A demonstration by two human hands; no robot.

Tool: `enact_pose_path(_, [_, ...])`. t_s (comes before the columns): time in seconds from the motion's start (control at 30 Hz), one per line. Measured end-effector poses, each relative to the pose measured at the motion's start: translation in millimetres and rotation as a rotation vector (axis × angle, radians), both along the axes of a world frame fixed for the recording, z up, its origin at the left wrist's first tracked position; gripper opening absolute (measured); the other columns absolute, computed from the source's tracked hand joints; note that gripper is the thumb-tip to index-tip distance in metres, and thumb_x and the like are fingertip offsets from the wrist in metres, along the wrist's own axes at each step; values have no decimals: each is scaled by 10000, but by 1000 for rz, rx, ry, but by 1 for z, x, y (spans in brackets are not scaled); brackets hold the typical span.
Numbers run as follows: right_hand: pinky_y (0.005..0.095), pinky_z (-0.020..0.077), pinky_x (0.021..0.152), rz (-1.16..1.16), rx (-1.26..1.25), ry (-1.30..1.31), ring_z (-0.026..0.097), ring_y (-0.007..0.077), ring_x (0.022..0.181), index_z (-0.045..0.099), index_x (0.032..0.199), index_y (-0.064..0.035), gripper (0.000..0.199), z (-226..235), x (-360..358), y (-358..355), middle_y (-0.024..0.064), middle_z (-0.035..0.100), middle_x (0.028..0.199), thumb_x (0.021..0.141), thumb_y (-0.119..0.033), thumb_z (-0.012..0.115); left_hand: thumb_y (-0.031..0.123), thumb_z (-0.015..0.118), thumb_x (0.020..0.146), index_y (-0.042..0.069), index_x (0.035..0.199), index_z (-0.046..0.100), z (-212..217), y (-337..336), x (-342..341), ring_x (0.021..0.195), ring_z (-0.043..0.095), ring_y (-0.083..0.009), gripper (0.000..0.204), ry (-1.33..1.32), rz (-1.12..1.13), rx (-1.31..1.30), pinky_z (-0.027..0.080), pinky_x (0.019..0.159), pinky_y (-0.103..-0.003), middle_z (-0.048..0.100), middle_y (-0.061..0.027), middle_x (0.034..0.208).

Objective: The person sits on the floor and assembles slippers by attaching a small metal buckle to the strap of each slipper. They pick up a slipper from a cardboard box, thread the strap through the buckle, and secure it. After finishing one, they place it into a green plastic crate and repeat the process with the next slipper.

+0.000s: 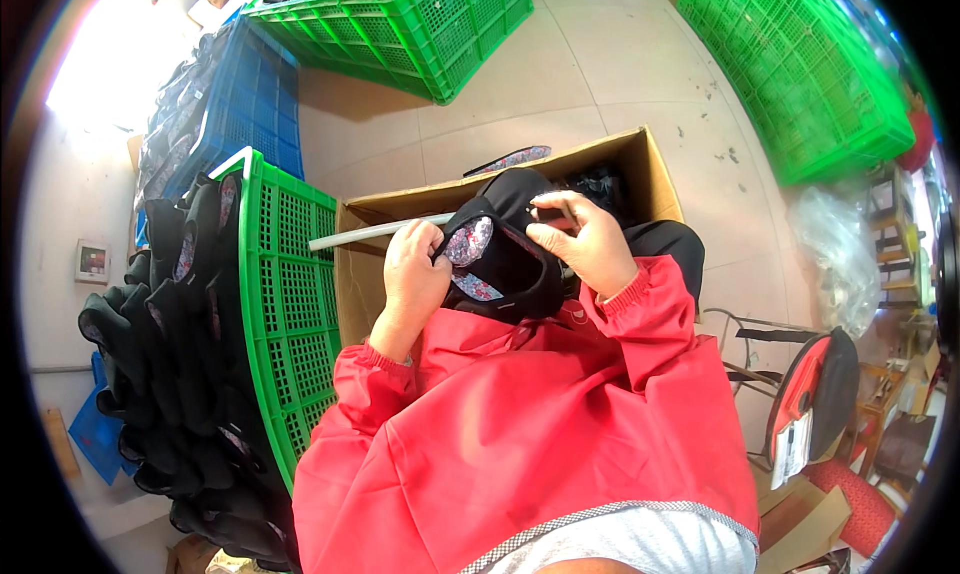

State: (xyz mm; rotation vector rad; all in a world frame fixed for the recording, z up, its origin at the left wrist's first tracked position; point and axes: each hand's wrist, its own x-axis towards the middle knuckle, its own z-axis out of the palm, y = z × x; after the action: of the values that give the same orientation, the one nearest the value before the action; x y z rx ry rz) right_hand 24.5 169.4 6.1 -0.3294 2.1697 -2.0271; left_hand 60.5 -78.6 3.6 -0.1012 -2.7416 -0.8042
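A black fabric shoe with a flowered lining lies in my lap, its opening facing up. My left hand is closed on the left edge of the shoe, thumb and fingers pinching the fabric beside the flowered insole. At the far right edge of the opening is my right hand, its fingers pinched together. Something small and shiny shows at those fingertips, too small to name. A pale tube or stick runs from the green crate toward the shoe, and its right end is hidden.
A cardboard box stands open before me, dark things inside. At left, a green crate holds many black shoes. Beyond are a blue crate and green crates. A round-seated chair stands right.
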Motion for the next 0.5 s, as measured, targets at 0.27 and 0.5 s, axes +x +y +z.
enact_pose_path(0.27, [409, 514, 790, -139, 367, 83, 643, 376, 917, 571, 1049, -30, 348, -47, 14, -33, 175, 648, 1005, 780, -185, 729, -34, 636, 702, 105, 1113, 670, -15, 15, 12, 932, 600, -334, 435, 274, -165, -259, 527, 799, -396, 594, -130, 1043])
enact_pose_path(0.5, [417, 491, 749, -97, 268, 75, 626, 390, 876, 556, 964, -35, 240, -54, 11, -34, 179, 625, 930, 784, -109, 695, 176, 775, 782, 151, 1130, 725, -17, 24, 21, 944, 607, -311, 352, 315, -199, -328, 531, 787, -398, 593, -116, 1083])
